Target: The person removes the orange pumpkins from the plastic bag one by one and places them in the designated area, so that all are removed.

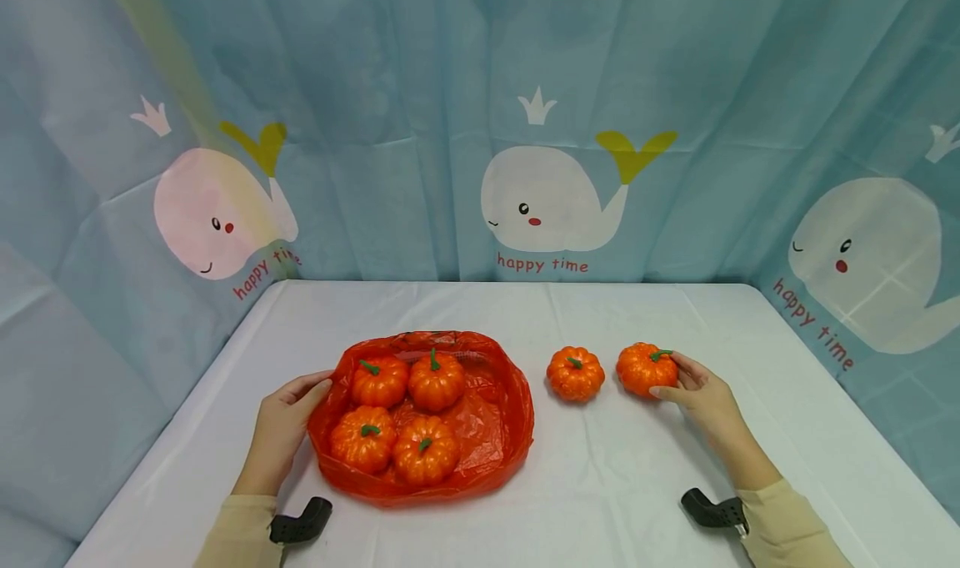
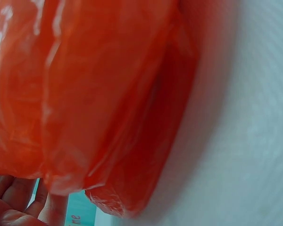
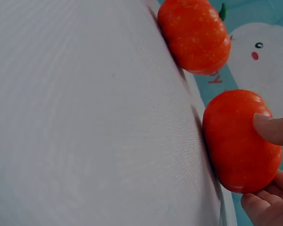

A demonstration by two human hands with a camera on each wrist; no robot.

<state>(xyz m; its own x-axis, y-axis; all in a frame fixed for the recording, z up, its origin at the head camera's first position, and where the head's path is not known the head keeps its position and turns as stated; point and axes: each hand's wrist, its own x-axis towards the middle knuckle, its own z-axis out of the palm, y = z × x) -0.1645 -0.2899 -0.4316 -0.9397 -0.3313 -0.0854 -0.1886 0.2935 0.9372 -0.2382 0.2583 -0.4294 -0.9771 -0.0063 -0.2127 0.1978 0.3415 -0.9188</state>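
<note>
A red plastic bag lies spread with its mouth up, and several small orange pumpkins with green stems sit inside it. At the bag's left rim, my left hand holds the edge between thumb and fingers; the fingertips are partly hidden by the plastic. My right hand grips the right side of another orange pumpkin, thumb on the near side and fingers behind. In the right wrist view this pumpkin is right at the table surface. One more pumpkin stands between it and the bag.
A white cloth covers the table. Behind and beside it hangs a blue curtain printed with whales. A black device is strapped at each wrist, the left one close to the bag's near left side.
</note>
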